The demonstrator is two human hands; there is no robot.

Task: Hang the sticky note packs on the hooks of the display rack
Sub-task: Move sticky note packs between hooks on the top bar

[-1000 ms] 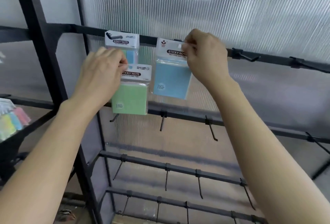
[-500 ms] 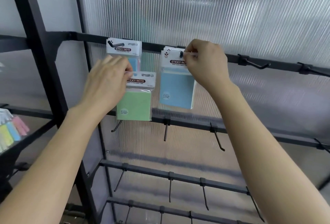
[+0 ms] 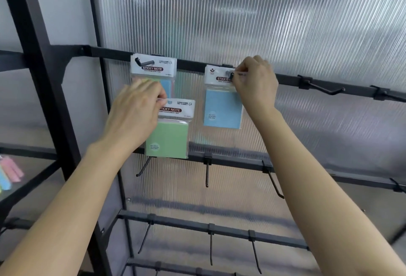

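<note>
1. Compared with the views from a moment before, the blue pack [image 3: 222,108] had gone further onto its hook [image 3: 231,75]. The hook tip now stood through the hole in the header card. Earlier the card had only been held up against the top rail [image 3: 193,64].
2. Threading of this pack was judged done or nearly so. Only the release appeared to be left.
3. The right hand [image 3: 256,82] was found with its fingers curled, pinching the upper right corner of the blue pack's header, close by the hook.
4. The left hand [image 3: 134,115] was found closed on the top left of the green pack [image 3: 168,137]. Its place had barely altered across the three views.
5. The green pack was held off any hook, just below and in front of the hung pack [image 3: 153,67] at the left end of the top rail.
6. An empty hook [image 3: 323,87] was noted further right on the same rail. It was judged a likely place for the green pack.
</note>
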